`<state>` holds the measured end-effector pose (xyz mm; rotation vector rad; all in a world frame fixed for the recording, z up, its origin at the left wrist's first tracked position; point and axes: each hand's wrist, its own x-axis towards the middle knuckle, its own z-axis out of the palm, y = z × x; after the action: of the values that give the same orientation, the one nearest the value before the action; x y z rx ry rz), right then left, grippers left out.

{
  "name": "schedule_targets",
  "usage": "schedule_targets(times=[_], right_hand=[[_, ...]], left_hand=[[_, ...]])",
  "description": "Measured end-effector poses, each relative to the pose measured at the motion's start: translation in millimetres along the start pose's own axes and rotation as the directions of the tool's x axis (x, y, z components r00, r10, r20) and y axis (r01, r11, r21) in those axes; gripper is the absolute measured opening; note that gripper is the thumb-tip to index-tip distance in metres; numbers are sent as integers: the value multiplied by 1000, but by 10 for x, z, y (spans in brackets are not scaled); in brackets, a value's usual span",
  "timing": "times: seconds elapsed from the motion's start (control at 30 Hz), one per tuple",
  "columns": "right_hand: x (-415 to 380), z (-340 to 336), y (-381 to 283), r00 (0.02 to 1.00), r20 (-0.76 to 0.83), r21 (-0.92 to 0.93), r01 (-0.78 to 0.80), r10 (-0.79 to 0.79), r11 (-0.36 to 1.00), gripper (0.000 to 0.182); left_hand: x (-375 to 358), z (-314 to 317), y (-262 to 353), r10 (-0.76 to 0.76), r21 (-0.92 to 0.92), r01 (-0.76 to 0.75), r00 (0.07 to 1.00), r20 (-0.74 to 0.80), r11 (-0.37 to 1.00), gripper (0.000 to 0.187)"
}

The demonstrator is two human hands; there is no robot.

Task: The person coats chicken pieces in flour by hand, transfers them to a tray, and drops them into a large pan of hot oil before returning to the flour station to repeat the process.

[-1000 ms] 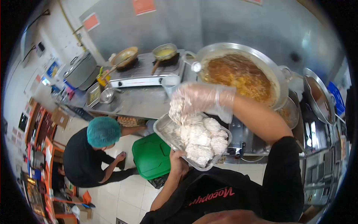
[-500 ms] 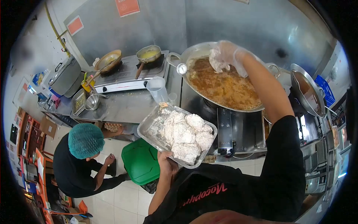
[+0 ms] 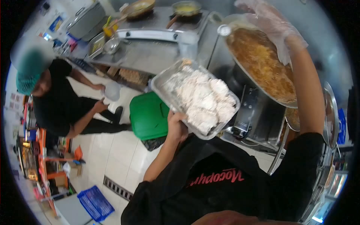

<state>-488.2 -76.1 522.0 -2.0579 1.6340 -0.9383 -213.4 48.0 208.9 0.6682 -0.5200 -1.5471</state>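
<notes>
My left hand (image 3: 177,125) grips the near edge of a metal tray (image 3: 164,87), thumb on the rim. The tray is tilted and holds several pieces of food thickly coated in white flour (image 3: 206,99); loose flour clings to its left part. My right hand (image 3: 268,18), in a loose clear plastic glove, is raised at the far side of a wide pan of bubbling brown oil (image 3: 258,56). Its fingers are stretched out, and no piece shows in them. A round dial thermometer (image 3: 224,30) sits at the pan's left rim.
A two-burner stove (image 3: 150,34) bears two small pans. On the counter are a clear plastic jug (image 3: 188,45) and a metal bowl (image 3: 111,46). A green-lidded bin (image 3: 149,116) stands below. At left, a person in a green hairnet (image 3: 28,77) holds a whitish translucent container (image 3: 111,91).
My right hand has let go of the floured piece and risen away from the oil. The view has shifted right and down. The other person has straightened up and now holds a container.
</notes>
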Motion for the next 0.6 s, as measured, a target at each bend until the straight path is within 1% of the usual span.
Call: schedule_targets(times=[0.03,0.07,0.1,0.13,0.17,0.2,0.23,0.27,0.3,0.33,0.37,0.43,0.47,0.53,0.57,0.6], right_hand=[[-22,131,-74,983,51,-87,178,-174,980,46],[-149,345,-176,965,160,-43,219,-210,975,48],[-295,586,-280,933,263,5,253,-245,968,50],[-405,775,-418,908,410,208,4,-91,978,52],[-449,934,-478,821,570,350,-271,25,897,54],[-326,1250,-270,763,644,215,-115,-52,970,58],[-158,1569,-46,686,720,88,62,-106,994,61],[-51,1678,-13,682,723,91,62,-109,994,61],[36,1766,-7,584,804,-83,303,-116,950,64],[105,1847,18,480,873,-215,538,-86,815,67],[138,1925,101,473,877,-212,539,-85,815,67],[162,1978,255,347,903,-43,660,-254,750,76],[200,1957,293,341,906,-39,657,-250,753,76],[272,1910,375,240,943,46,589,-229,807,86],[269,1918,419,235,944,52,584,-230,810,86],[268,1924,436,234,924,108,597,-301,795,88]], left_hand=[[27,-30,-13,13,8,-13,1000,27,1000,85],[-12,31,30,-32,1,32,999,-24,1000,84],[-25,32,30,-23,6,24,999,-45,1000,84],[-14,33,33,-19,-6,19,1000,-22,1000,84],[-1,47,45,-17,-17,17,1000,5,1000,85],[-25,103,79,-12,-6,12,1000,-16,1000,85],[-19,105,99,-11,0,11,1000,-22,1000,85],[-20,100,106,-24,4,24,999,-32,1000,86],[-24,92,102,-38,4,39,998,-45,999,86],[-11,83,99,-39,-1,39,998,-53,999,86],[-4,67,100,-32,19,33,999,-44,999,86],[-8,77,128,-30,36,31,999,-39,999,86],[-31,118,156,-25,30,26,999,-44,999,85],[-41,158,162,-27,19,28,998,-54,999,84],[-28,163,171,-39,-3,39,999,-22,999,84],[-17,159,177,-44,-27,45,999,16,999,83]])
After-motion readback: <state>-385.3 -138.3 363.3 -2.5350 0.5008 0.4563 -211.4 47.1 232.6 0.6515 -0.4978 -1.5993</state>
